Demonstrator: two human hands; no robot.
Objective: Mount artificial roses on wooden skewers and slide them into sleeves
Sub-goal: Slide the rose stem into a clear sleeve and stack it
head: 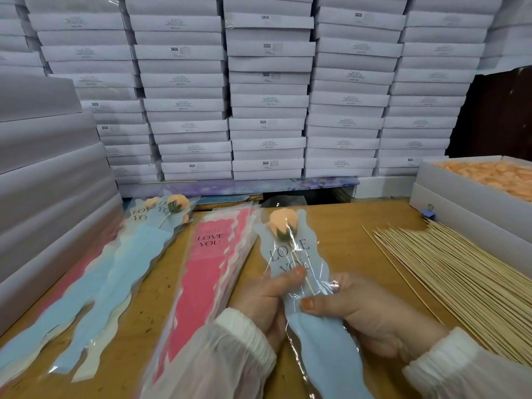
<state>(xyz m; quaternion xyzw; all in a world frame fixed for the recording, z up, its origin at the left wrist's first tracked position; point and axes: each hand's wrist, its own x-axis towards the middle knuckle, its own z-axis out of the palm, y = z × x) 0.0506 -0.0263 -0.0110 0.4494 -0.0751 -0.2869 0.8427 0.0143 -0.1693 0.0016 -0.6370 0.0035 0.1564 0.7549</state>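
Note:
A pale blue sleeve point(322, 335) printed "LOVE YOU" is held over the wooden table point(339, 226) by both hands. Inside its upper end sits a peach rose point(282, 221) on a thin wooden skewer point(302, 269). My left hand point(267, 300) grips the sleeve's left edge, thumb on its front. My right hand point(365, 309) grips the right edge, thumb pressed on the clear film near the skewer's lower end. A stack of pink sleeves point(207, 272) lies left of the hands. Filled blue sleeves point(138, 249) with peach roses lie further left.
Loose wooden skewers point(449, 275) are spread on the table at the right. A white box of peach roses point(489, 177) stands at the back right, with a blue binder clip point(429, 213) before it. Stacked white boxes point(267, 96) wall the back and left.

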